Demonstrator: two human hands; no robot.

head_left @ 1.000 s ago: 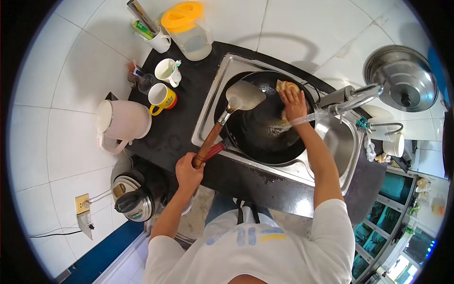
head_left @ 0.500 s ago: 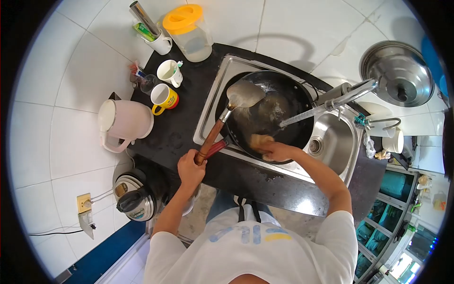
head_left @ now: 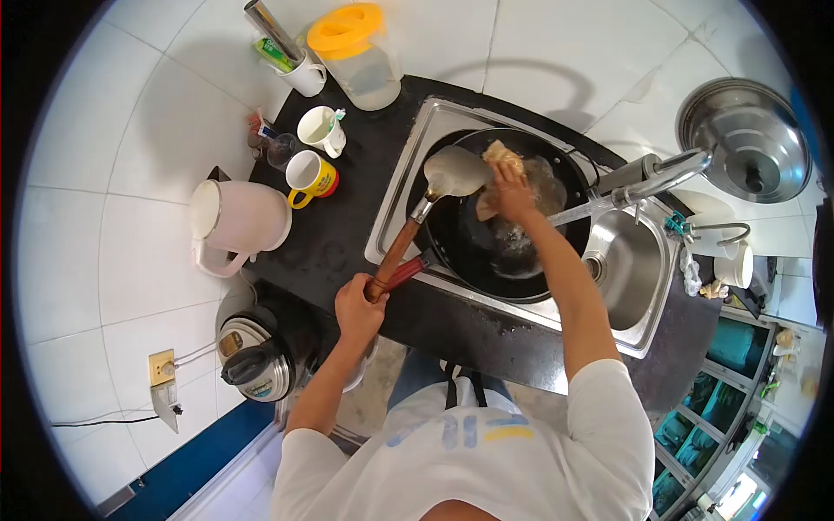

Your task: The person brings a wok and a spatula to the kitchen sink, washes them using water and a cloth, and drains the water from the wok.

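Observation:
A large black wok (head_left: 460, 252) rests in the steel sink, with water running into it from the faucet (head_left: 647, 187). My left hand (head_left: 360, 308) is closed round the wooden handle of a spatula (head_left: 400, 253), whose metal blade lies over the wok's left part. The wok's red handle (head_left: 408, 271) is right beside that hand, and whether the fingers also grip it is hard to see. Inside the wok, my right hand (head_left: 514, 193) presses a tan cloth (head_left: 502, 156) against the far inner side. Cloudy water lies around it.
Left of the sink (head_left: 647, 286) are two mugs (head_left: 321, 130) (head_left: 311, 176), a yellow-lidded jug (head_left: 356, 61) and a pink kettle (head_left: 248, 217). A black cooker (head_left: 261, 352) is at the lower left. A steel lid (head_left: 747, 139) is at the upper right.
My right hand first came to the wok's near side with the cloth, then went back to its far side. My left hand keeps its hold on the spatula. The view has shifted slightly.

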